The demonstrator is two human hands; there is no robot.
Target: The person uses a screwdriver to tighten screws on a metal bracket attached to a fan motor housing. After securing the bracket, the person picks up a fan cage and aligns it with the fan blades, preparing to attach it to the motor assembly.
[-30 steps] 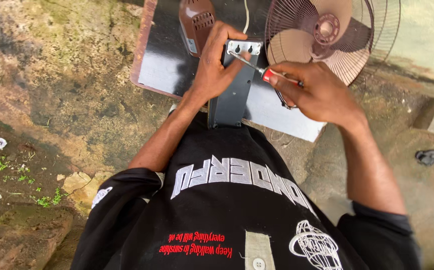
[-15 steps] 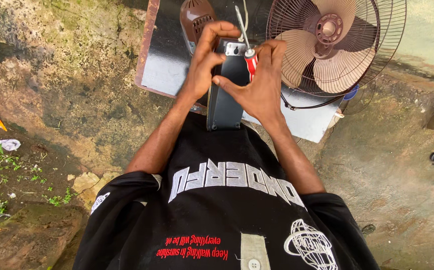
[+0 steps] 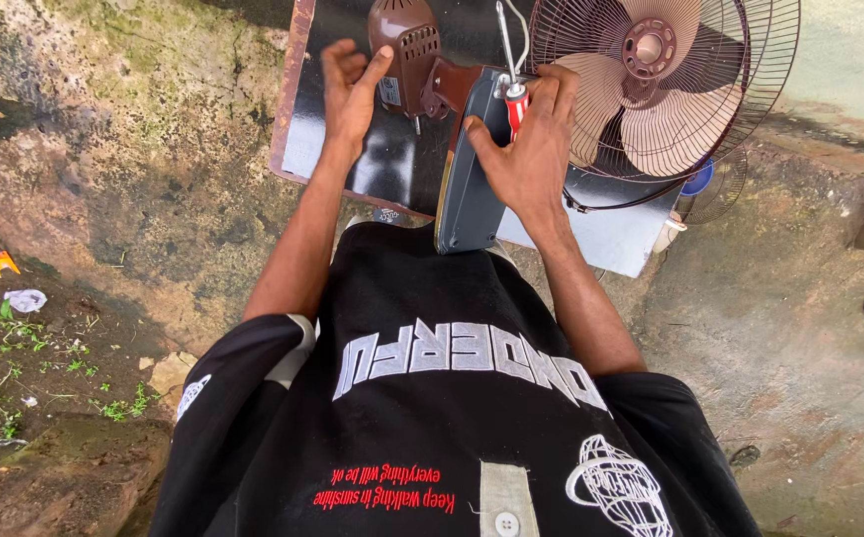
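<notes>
Your fan (image 3: 666, 85) leans past the dark tabletop's (image 3: 297, 149) right edge and could tip. The grey column (image 3: 467, 189) at its near edge hangs on your right hand (image 3: 526, 159), also clamping the screwdriver (image 3: 513, 94); your left hand (image 3: 352, 94) hovers open, so either may slip.

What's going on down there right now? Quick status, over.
Right hand grips the grey housing and a red-handled screwdriver. Left hand open, off it, near the brown motor cover. Fan cage close on the right.
</notes>
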